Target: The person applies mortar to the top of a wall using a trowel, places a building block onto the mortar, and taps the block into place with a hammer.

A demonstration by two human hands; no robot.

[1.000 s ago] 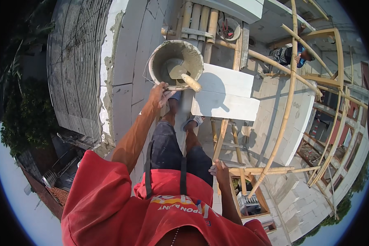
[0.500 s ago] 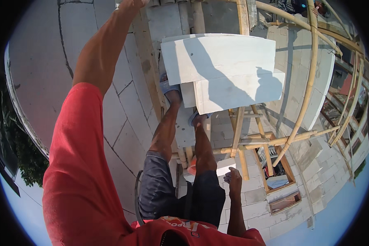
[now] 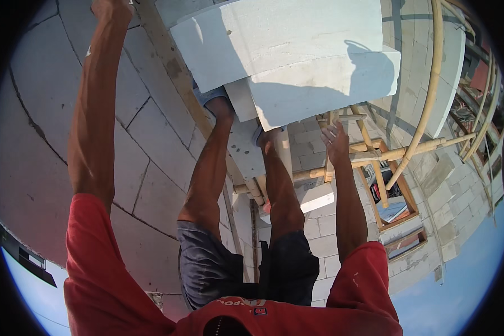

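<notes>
Head view: A worker's right hand [image 3: 336, 143], fingers loosely spread, reaches near a white block [image 3: 325, 92]; a second block [image 3: 291, 36] lies beyond it. A bamboo pole [image 3: 433, 73] curves right of that hand. The left hand [image 3: 111, 8], cropped, hides its grip beside a wall [image 3: 56, 106].

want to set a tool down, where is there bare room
Bare: the far block, bordered by the near block, also bare. Crowded: the plank, with both feet there, and around the right hand, where bamboo poles cross.
</notes>
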